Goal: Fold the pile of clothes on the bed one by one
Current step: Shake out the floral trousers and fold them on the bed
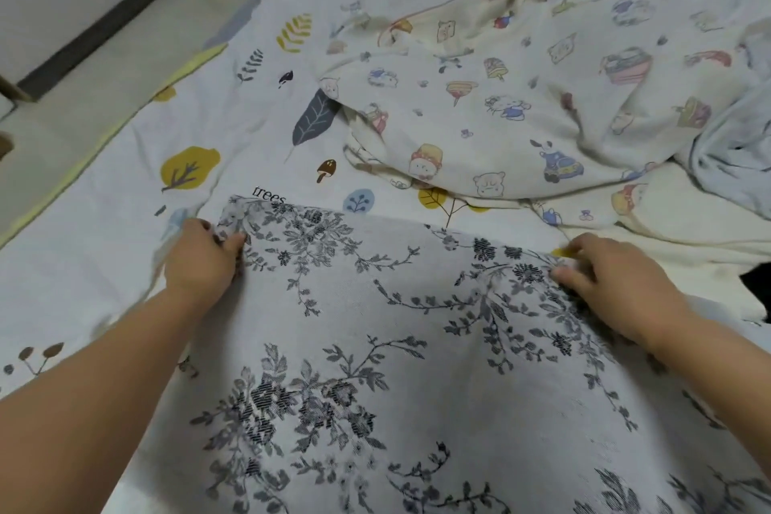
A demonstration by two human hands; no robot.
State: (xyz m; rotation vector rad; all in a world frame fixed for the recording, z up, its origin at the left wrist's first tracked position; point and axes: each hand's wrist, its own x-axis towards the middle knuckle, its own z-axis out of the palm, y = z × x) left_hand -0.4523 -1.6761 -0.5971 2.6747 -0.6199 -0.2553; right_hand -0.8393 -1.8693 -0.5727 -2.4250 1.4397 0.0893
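A pale grey cloth with a dark floral print [400,355] lies spread on the bed in front of me, its far edge straight across the middle of the view. My left hand [202,259] pinches its far left corner. My right hand [613,280] grips the far right corner, fingers curled on the fabric. Beyond it lies a crumpled cream garment with cartoon prints [521,96], and a light blue garment [726,154] is bunched at the right edge.
The bed sheet [233,117] is white with tree, leaf and mushroom prints. The bed's left edge runs diagonally, with pale floor [104,54] and a dark skirting strip beyond it. Something black [751,292] shows at the far right.
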